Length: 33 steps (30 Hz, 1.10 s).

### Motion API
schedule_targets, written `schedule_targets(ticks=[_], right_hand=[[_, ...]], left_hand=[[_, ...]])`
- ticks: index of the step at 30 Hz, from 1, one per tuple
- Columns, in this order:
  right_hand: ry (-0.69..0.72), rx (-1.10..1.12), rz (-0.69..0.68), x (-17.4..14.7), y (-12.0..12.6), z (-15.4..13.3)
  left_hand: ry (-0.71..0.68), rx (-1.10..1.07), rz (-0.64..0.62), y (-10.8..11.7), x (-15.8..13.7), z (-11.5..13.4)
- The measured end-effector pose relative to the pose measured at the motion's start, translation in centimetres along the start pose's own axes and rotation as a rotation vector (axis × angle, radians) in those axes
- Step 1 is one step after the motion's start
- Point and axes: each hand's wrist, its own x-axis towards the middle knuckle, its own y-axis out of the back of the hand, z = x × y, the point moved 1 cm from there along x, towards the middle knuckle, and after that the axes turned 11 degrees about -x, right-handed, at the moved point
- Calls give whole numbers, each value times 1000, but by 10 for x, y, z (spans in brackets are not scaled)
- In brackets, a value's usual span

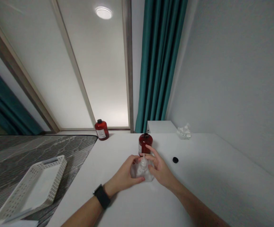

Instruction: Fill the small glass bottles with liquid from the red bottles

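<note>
A clear pump bottle (147, 177) stands on the white table, low in the middle of the view. My left hand (128, 175) is wrapped around its left side, fingers behind and thumb across the front. At its top my right hand (159, 168) has thumb and fingers closed about the white pump head (143, 162), with one finger stretched out forward. Just behind my hands is a dark red bottle (144, 148) with no cap on its neck; the outstretched finger overlaps it in view, and I cannot tell if they touch. A black cap (175, 160) lies to the right.
A second red bottle (101, 130), capped in black, stands at the table's far left corner. Crumpled clear plastic (184, 131) and a white box (162, 126) are at the back right. Left of the table (198, 189), a white perforated basket (54, 179) sits lower down. A wall borders the right.
</note>
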Motion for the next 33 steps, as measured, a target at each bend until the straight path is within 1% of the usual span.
schedule_targets(ticks=[3, 8, 13, 15, 18, 20, 28, 30, 33], right_hand=[[11, -2, 52, 1, 2, 3], [11, -37, -24, 0, 1, 6], [60, -133, 48, -2, -2, 7], [66, -147, 29, -2, -1, 5], [62, -121, -49, -2, 3, 1], [56, -104, -74, -2, 4, -1], [31, -181, 19, -3, -5, 11], [24, -167, 2, -4, -4, 12], [24, -99, -76, -3, 1, 12]], left_hand=[[7, 18, -4, 0, 0, 0], [2, 22, 3, 0, 0, 0], [-13, 27, 17, 1, 0, -1], [-5, 19, 10, 1, 0, -1], [-4, -10, 2, 2, -1, -1], [-8, -27, -3, 2, -1, -1], [13, -42, 27, 1, 0, -5], [18, -41, 26, 1, 0, -5], [24, -48, 23, 1, 0, -6]])
